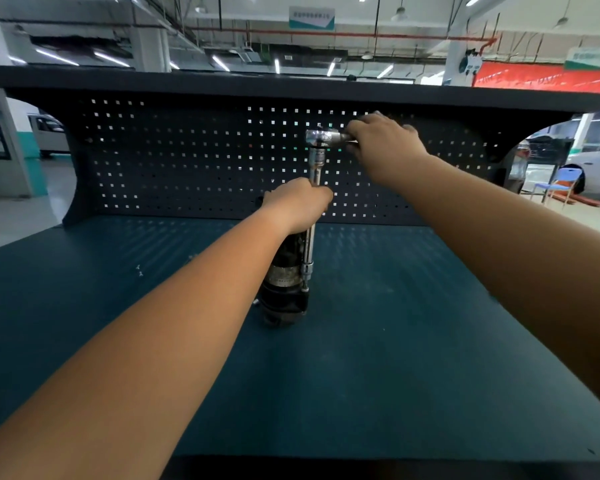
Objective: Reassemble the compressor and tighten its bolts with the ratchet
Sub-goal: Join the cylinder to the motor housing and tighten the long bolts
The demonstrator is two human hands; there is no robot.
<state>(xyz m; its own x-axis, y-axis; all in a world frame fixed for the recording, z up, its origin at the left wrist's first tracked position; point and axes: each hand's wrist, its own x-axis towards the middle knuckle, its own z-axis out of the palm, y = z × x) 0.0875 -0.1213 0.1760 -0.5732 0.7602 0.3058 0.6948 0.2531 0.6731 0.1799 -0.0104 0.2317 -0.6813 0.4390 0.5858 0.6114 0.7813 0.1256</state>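
Apparently tightening a bolt, hidden under the socket, low on the side of the compressor (284, 289), standing upright near the middle of the bench (395, 341), well away from its edges. Gripping the compressor's top and the long extension bar (308, 247) together in the left hand (297, 206), probably to steady both and stop the socket slipping. Closing the right hand (385, 140) around the ratchet (323, 136) handle, holding it level and high for swinging room before the pegboard (187, 161) along the back edge.
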